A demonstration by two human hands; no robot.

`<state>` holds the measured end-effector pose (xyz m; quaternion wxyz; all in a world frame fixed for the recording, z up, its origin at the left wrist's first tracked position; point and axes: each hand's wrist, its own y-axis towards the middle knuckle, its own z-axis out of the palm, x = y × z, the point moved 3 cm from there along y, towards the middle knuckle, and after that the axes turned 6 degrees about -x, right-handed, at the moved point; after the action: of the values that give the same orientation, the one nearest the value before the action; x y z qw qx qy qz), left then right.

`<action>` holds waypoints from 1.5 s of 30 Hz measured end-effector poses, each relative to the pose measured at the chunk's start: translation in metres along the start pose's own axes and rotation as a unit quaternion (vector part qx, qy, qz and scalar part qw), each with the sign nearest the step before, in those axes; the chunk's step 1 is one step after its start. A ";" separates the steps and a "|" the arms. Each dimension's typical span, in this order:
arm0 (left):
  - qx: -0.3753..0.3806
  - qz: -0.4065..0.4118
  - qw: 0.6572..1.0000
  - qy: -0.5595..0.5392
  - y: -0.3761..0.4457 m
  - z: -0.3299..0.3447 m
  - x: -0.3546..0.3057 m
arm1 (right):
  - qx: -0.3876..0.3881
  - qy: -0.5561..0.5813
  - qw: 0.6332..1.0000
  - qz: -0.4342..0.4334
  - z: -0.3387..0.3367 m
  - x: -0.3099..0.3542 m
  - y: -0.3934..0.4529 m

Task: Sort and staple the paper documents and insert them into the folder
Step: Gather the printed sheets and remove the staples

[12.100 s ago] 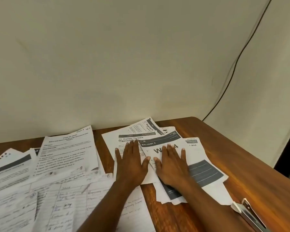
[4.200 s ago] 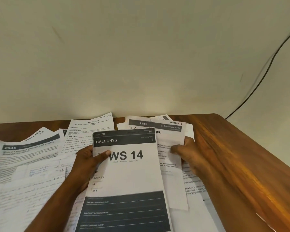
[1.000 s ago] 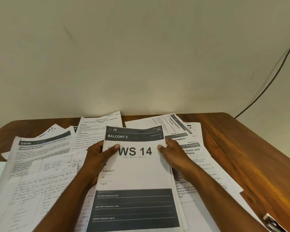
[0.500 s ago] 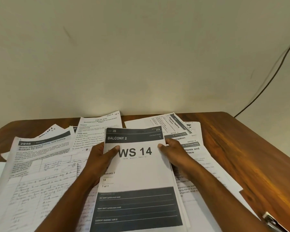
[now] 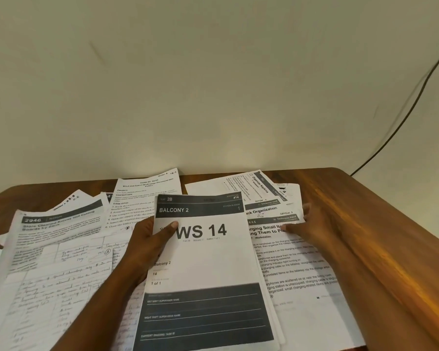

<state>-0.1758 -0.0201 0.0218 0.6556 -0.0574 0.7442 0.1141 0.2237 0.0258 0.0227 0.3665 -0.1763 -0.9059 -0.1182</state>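
On glossy brown wooden table (image 5: 365,224), flat white paper sheets lying scattered; left hand (image 5: 147,245) pinching WS 14 sheet (image 5: 208,264) by thumb; right hand (image 5: 312,229) resting straight fingers on printed sheet (image 5: 297,272) beside.

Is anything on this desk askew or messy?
Yes. Loose sheets lie fanned and overlapping at mixed angles across the table; the Organize Napkins sheet is turned well off from the rest. The left hand holds the WS 14 sheet; the right hand touches the sheets beside it.
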 end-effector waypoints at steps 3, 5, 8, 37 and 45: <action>-0.005 0.002 1.000 0.005 0.000 0.000 -0.001 | -0.020 0.014 1.000 -0.007 -0.015 0.022 -0.021; -0.004 0.001 1.000 0.008 0.000 0.000 -0.001 | -0.043 0.037 0.998 -0.030 -0.019 0.028 -0.024; -0.004 0.001 1.000 0.006 -0.001 0.000 -0.001 | -0.069 0.087 0.993 -0.049 -0.020 0.030 -0.024; 0.003 -0.010 1.000 0.004 -0.003 0.002 -0.005 | -0.055 0.470 0.880 0.043 -0.007 0.067 -0.036; -0.002 -0.015 1.000 -0.014 -0.004 0.002 -0.005 | -0.021 0.487 0.872 -0.034 -0.011 0.101 -0.057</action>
<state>-0.1720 -0.0234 0.0262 0.6678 -0.0685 0.7335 0.1063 0.1401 -0.0063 0.0966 0.7535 -0.0726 -0.6152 -0.2202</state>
